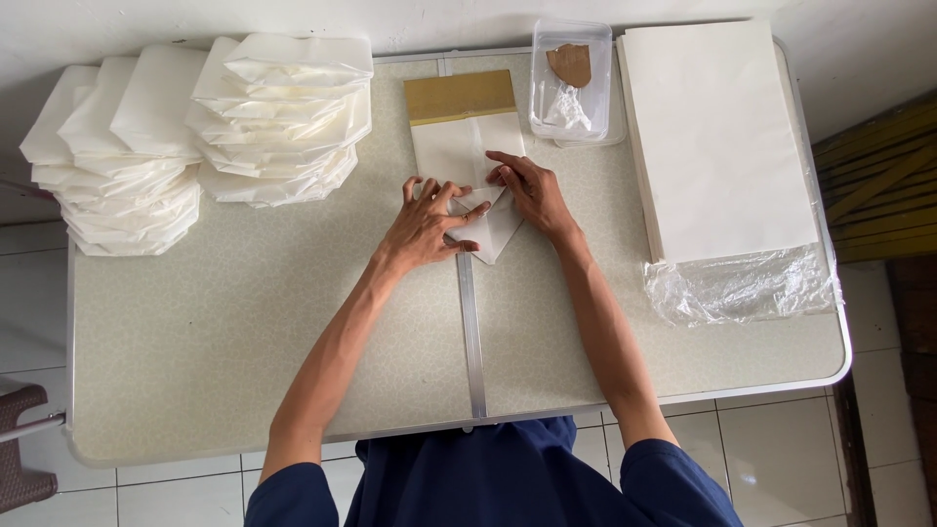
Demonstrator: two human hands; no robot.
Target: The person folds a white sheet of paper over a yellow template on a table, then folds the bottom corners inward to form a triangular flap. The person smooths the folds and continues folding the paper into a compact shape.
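Note:
A white paper sheet lies at the middle of the table, its near end folded into a point and its far end lying over a flat brown-gold board. My left hand presses flat on the left fold, fingers spread. Beside it my right hand holds down the right fold with its fingertips on the crease. Both hands touch the paper and neither lifts it.
Two piles of folded white paper bags stand at the back left. A tall stack of white sheets on clear plastic wrap sits at the right. A clear plastic box is behind the paper. A metal seam crosses the table.

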